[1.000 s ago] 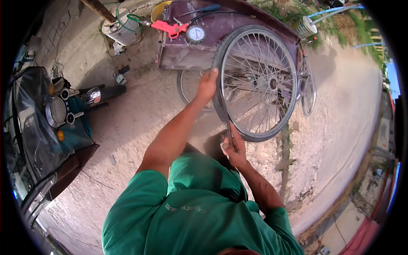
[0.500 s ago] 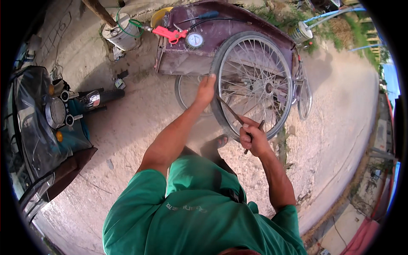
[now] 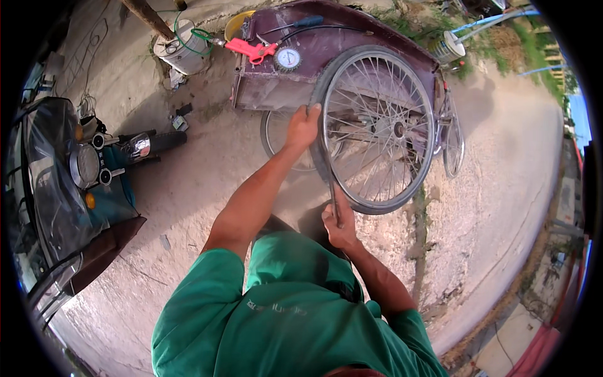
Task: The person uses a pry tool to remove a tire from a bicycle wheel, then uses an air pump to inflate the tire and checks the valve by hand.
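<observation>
A spoked wheel with a grey rubber tyre (image 3: 324, 81) stands upright, still mounted at the side of a maroon metal cart (image 3: 270, 92). My left hand (image 3: 304, 129) is closed round the tyre's near-left side, thumb up, its fingers partly hidden behind the rubber. Lower down, my right hand (image 3: 341, 227) grips a dark metal tyre lever (image 3: 333, 191). The lever points up along the tyre's edge, its upper end against the tyre and rim. Whether its tip sits under the tyre bead, I cannot tell.
On the cart lie a red inflator gun (image 3: 251, 50) with a round gauge (image 3: 287, 59) and a blue-handled screwdriver (image 3: 308, 22). A white bucket (image 3: 183, 56) stands at the far left. A parked motorbike (image 3: 88, 163) is on the left; a second bucket (image 3: 447, 48) stands at the far right.
My right hand has moved left and down, swinging the lever from a slant across the rim to nearly upright along the tyre. My left hand stays on the tyre, a little lower.
</observation>
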A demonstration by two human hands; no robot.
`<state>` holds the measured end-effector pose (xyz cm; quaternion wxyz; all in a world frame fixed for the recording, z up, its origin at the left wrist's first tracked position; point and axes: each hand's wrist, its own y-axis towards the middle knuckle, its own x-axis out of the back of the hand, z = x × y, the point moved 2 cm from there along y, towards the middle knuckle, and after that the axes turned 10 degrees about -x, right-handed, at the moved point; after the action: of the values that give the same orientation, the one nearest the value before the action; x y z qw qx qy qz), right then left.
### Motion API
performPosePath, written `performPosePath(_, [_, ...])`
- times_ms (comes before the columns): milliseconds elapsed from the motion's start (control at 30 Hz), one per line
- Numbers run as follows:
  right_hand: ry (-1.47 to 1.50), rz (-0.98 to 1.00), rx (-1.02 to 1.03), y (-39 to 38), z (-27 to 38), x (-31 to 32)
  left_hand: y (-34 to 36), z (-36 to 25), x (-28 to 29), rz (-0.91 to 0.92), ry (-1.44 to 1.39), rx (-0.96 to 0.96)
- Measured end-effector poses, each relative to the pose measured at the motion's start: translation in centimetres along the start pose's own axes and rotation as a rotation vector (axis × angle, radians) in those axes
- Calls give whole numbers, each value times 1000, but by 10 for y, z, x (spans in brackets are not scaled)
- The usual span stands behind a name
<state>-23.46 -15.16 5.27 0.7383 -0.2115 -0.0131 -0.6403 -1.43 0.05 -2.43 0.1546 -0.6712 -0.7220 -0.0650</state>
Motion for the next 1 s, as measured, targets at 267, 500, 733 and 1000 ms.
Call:
performPosePath(267, [-13, -100, 68, 16, -24, -38, 10, 31, -19, -69, -181, -41])
performPosePath(500, [817, 131, -490, 43, 58, 14, 16, 41, -24, -121, -271, -55])
performPosePath(733, [737, 263, -667, 78, 99, 72, 11, 47, -33, -116, -443, -15])
performPosePath(1000, [669, 111, -561, 50, 67, 27, 3, 34, -30, -117, -444, 36])
